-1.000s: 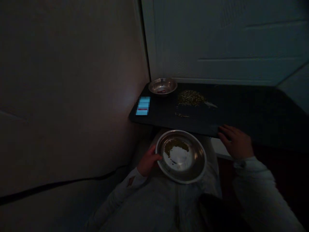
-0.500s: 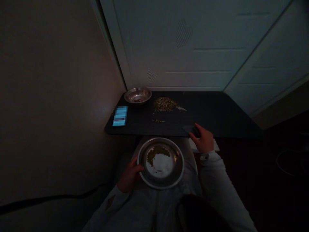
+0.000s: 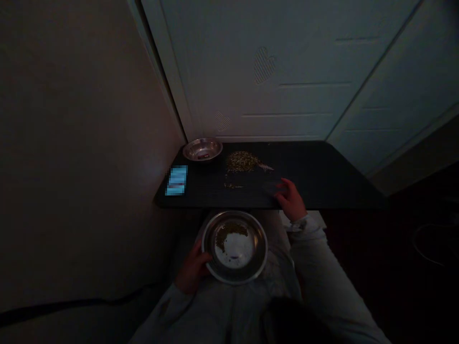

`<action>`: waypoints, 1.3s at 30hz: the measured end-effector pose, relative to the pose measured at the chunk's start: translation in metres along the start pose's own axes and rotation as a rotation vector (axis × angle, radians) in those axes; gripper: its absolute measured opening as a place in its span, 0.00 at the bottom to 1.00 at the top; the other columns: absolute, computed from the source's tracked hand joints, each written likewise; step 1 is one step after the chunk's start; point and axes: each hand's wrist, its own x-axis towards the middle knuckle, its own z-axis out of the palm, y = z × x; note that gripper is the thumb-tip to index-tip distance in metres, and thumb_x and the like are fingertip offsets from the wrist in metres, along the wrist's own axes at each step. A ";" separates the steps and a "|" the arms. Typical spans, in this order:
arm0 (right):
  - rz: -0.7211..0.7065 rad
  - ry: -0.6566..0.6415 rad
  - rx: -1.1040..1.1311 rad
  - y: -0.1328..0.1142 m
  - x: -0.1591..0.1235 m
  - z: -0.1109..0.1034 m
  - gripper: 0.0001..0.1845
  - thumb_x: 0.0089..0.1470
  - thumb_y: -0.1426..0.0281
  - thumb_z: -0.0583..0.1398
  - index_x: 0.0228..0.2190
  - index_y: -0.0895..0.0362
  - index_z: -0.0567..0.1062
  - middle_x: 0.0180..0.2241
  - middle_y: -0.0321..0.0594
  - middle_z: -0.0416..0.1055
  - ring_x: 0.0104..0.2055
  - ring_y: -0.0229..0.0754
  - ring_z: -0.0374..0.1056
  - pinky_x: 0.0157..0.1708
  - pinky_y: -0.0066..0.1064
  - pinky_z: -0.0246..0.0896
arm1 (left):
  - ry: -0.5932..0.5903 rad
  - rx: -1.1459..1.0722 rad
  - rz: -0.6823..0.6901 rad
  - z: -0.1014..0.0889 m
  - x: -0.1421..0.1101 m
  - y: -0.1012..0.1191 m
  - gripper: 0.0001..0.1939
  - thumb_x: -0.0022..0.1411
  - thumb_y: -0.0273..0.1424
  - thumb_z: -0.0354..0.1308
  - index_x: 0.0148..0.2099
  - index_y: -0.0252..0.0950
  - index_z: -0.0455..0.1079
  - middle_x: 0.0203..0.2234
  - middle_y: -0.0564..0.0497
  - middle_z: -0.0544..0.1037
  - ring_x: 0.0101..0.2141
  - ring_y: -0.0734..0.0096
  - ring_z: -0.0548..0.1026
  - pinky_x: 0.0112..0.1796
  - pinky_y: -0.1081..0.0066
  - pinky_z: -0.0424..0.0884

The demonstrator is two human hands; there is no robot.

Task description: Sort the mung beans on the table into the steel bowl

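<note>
My left hand is closed on the left rim of a shiny steel bowl, thumb over the edge. The bowl rests over my lap, below the table's front edge. Small greenish grains lie in a curved band along its far side. My right hand is over the front edge of the dark table, thumb and forefinger apart. Beside its fingertips is a faint pale patch that I cannot make out. Farther back lies a heap of mixed grains, with a small line of grains nearer me.
A second steel bowl with a small label inside stands at the table's back left. In front of it lies a lit phone, its screen blurred. A wall borders the left; a white panelled door rises behind. The light is dim.
The view has swung right and tilted up. My right hand has moved inward from the right and a little farther over the table. My left hand keeps hold of the bowl.
</note>
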 end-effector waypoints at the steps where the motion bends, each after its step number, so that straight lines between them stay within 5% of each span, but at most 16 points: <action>1: 0.020 -0.011 0.093 -0.001 0.004 0.008 0.25 0.40 0.71 0.53 0.44 0.56 0.56 0.36 0.41 0.62 0.28 0.34 0.62 0.32 0.32 0.59 | 0.014 0.001 -0.004 0.000 0.000 0.000 0.28 0.39 0.22 0.54 0.47 0.40 0.59 0.33 0.51 0.73 0.32 0.67 0.71 0.29 0.68 0.67; 7: 0.080 -0.030 0.357 -0.018 0.032 0.063 0.18 0.39 0.68 0.54 0.37 0.57 0.62 0.25 0.33 0.61 0.24 0.32 0.60 0.27 0.27 0.58 | 0.050 0.023 -0.029 -0.004 0.005 -0.006 0.27 0.40 0.21 0.52 0.47 0.38 0.59 0.29 0.51 0.72 0.27 0.69 0.71 0.26 0.68 0.68; 15: -0.087 -0.013 0.031 -0.040 0.054 0.106 0.16 0.44 0.71 0.50 0.37 0.58 0.66 0.26 0.37 0.65 0.28 0.35 0.61 0.33 0.30 0.57 | 0.126 -0.058 -0.001 -0.013 0.019 -0.014 0.31 0.40 0.20 0.52 0.49 0.43 0.56 0.33 0.51 0.72 0.28 0.70 0.71 0.26 0.68 0.68; 27: -0.310 -0.118 -0.078 -0.048 0.040 0.108 0.16 0.46 0.72 0.49 0.39 0.57 0.67 0.33 0.39 0.68 0.33 0.36 0.63 0.37 0.29 0.57 | 0.121 -0.253 0.104 -0.012 0.046 -0.021 0.25 0.42 0.22 0.55 0.46 0.43 0.60 0.33 0.52 0.72 0.30 0.71 0.71 0.29 0.69 0.68; 39: -0.199 -0.137 -0.021 -0.054 0.025 0.105 0.15 0.46 0.71 0.50 0.39 0.56 0.66 0.30 0.37 0.68 0.31 0.35 0.63 0.34 0.28 0.58 | 0.159 -0.262 0.203 -0.013 0.046 -0.026 0.27 0.43 0.25 0.57 0.48 0.45 0.59 0.40 0.51 0.70 0.38 0.67 0.70 0.32 0.69 0.68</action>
